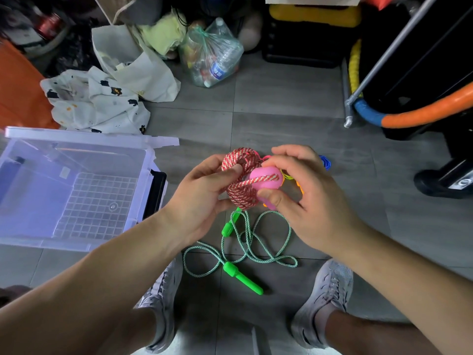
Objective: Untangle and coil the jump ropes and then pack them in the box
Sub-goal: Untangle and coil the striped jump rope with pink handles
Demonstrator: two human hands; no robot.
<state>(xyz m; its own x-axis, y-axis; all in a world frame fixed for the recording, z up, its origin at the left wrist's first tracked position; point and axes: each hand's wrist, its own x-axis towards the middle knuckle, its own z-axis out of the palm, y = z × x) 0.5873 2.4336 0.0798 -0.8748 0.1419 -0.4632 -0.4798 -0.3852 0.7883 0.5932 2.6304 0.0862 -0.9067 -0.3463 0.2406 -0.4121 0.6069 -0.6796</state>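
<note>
**Desk:** What's at centre frame?

**Operator:** Above the grey floor (294,98), I see the left hand (202,187) wrapped around a red-and-white rope coil (239,194), fingers curled through its loops. The right hand (307,201) pinches the rope's pink handle (266,175) between thumb and fingertips, with one strand lying across it.

**Desk:** And the rest?

**Operator:** A green jump rope (231,269) sprawls loose on the floor just near of the hands, between two grey shoes (326,298). The clear box (64,243) sits open at left, apart from the coil. A blue rope (325,162) peeks out beyond the right hand.
</note>
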